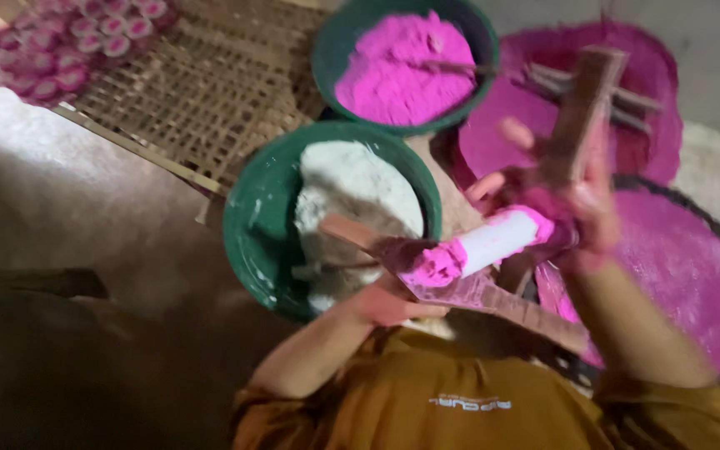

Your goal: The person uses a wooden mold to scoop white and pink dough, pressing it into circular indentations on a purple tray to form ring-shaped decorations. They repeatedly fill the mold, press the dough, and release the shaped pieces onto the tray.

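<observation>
A person's left hand (389,302) grips a flat, pink-stained wooden paddle (460,287) from beneath, fingers closed around its underside. On the paddle lies a white cylindrical roll with pink powder at both ends (485,243), held above the person's lap, between the two hands. The right hand (577,200), blurred by motion and dusted pink, is wrapped around a second upright wooden paddle (585,112), its lower edge near the roll's far end.

The roll looks light and soft, likely a pressed dough or paste that would dent or crumble under a hard pinch; its bare white middle seems the safest place to take hold, since the powdered ends would smear.

Just beyond the left hand sits a green round basin of white doughy material (352,200). Behind it stands a second green basin heaped with bright pink powder (406,67). To the right, a broad flat tray spread with pink powder (677,258) lies near the right arm. A woven bamboo mat (202,92) carries finished pink-and-white pieces (68,42) at the upper left.
</observation>
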